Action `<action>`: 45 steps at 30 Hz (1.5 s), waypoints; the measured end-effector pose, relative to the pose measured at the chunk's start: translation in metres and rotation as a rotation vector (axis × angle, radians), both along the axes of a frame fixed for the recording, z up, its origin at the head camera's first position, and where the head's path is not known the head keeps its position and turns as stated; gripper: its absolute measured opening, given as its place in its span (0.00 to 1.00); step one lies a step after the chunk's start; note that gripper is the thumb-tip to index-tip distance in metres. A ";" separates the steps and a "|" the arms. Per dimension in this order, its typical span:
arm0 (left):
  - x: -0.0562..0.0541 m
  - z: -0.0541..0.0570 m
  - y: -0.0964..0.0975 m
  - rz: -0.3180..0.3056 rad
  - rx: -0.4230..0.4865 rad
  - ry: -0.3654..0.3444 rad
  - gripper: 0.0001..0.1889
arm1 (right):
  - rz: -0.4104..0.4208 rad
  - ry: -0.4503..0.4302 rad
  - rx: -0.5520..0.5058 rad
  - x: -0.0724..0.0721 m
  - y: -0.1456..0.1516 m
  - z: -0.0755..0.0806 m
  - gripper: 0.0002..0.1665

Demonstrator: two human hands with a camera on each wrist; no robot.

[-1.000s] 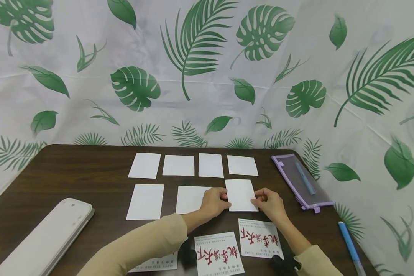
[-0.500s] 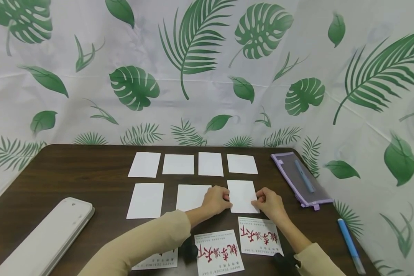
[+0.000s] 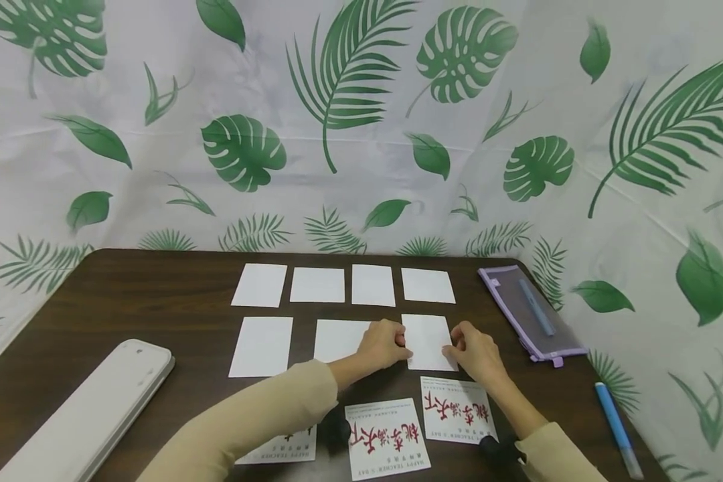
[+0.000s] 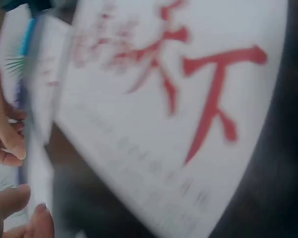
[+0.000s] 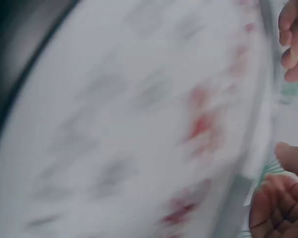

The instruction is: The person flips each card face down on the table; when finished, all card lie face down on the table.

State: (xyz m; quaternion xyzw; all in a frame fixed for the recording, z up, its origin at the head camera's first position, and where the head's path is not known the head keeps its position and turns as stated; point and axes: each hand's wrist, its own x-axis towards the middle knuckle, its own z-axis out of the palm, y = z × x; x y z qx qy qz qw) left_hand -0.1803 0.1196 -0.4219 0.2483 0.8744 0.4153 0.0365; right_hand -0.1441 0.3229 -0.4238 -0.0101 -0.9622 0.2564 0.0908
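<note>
Blank white rectangular card [image 3: 429, 340] lay flat on dark wooden tabletop [image 3: 156, 314], long axis running away from the person. Left hand [image 3: 383, 345] pinched its left edge, right hand [image 3: 474, 351] its right; equally near.

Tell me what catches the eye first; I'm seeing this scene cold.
Both hands, the left hand and the right hand, pinch opposite edges of a blank white card at mid-table. Near the front edge lie cards with red characters, and a leaf-print backdrop rises behind.
</note>
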 end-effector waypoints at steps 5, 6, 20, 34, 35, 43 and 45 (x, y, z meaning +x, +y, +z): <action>-0.001 0.027 -0.038 -0.032 0.125 -0.141 0.20 | 0.045 0.140 -0.226 -0.002 -0.030 0.018 0.12; 0.001 0.031 -0.047 -0.032 0.149 -0.170 0.21 | 0.063 0.139 -0.295 -0.002 -0.039 0.021 0.12; 0.047 0.009 -0.167 0.043 0.155 -0.293 0.22 | 0.396 -0.119 -0.402 0.023 -0.145 -0.004 0.12; 0.071 -0.006 -0.234 0.197 0.045 -0.282 0.21 | 0.549 -0.154 -0.331 0.027 -0.187 -0.021 0.13; 0.072 -0.007 -0.236 0.198 0.042 -0.280 0.21 | 0.551 -0.151 -0.319 0.028 -0.188 -0.021 0.13; 0.072 -0.016 -0.239 0.197 -0.006 -0.243 0.22 | 0.546 -0.098 -0.187 0.027 -0.195 -0.023 0.15; 0.071 -0.017 -0.238 0.204 -0.025 -0.229 0.20 | 0.542 -0.093 -0.163 0.027 -0.195 -0.024 0.15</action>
